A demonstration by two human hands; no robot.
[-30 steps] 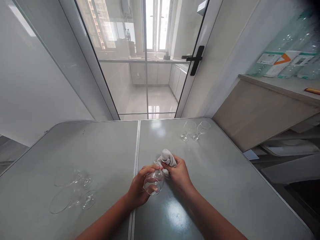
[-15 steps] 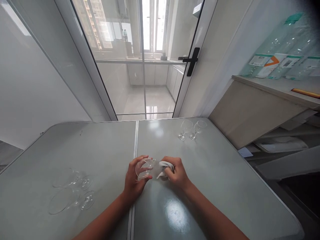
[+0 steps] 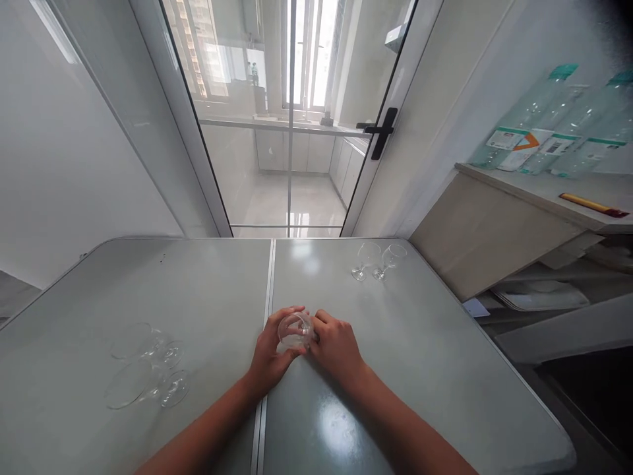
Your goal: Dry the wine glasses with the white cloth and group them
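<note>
My left hand [image 3: 268,349] curls its fingers and thumb around the bowl of a clear wine glass [image 3: 295,333], held tilted above the table's middle seam with its rim facing me. My right hand [image 3: 337,343] is closed against the far, stem end of this glass. The white cloth it gripped a moment before is now hidden behind its fingers. Two more wine glasses lie on their sides at the left, a nearer glass [image 3: 129,388] and a farther glass [image 3: 136,342]. At the back right stand two upright wine glasses [image 3: 368,256] [image 3: 393,257].
The grey-green table [image 3: 217,284] reaches back to a glass door [image 3: 267,152] with a black handle [image 3: 383,134]. On the right, a wooden shelf [image 3: 499,185] carries several plastic bottles [image 3: 534,125] and a yellow-and-red stick-like item [image 3: 588,204].
My right hand has moved left and turned over, meeting the glass's stem end; the cloth has gone from sight. My left hand and the glass have shifted slightly right. The view has tilted slightly.
</note>
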